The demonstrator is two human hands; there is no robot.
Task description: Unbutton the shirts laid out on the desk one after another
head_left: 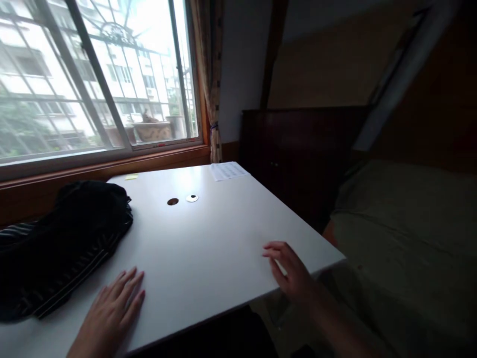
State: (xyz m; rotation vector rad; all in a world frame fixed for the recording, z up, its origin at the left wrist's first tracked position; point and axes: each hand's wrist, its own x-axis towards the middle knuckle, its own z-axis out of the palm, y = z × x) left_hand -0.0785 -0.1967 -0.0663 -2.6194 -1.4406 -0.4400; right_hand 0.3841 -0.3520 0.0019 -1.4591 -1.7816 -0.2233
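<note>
My left hand [115,307] lies flat on the white table [194,253], fingers stretched out, with nothing in it. Just beyond it, on the left side of the table, sits a bunched black cloth item [74,233] with white stripes; I cannot tell whether it is a garment or a bag. Over the front right part of the tabletop, my right hand [288,271] has its fingers loosely curved and the thumb apart, holding nothing. Whether its fingertips touch the surface is hard to tell.
A round hole [173,202] in the tabletop has a white cap [192,198] next to it. Printed paper [229,171] lies at the far right corner, a yellow note [131,176] at the back left. Behind stand a barred window [122,74] and a dark cabinet [294,154]. A covered bed [406,233] is at right.
</note>
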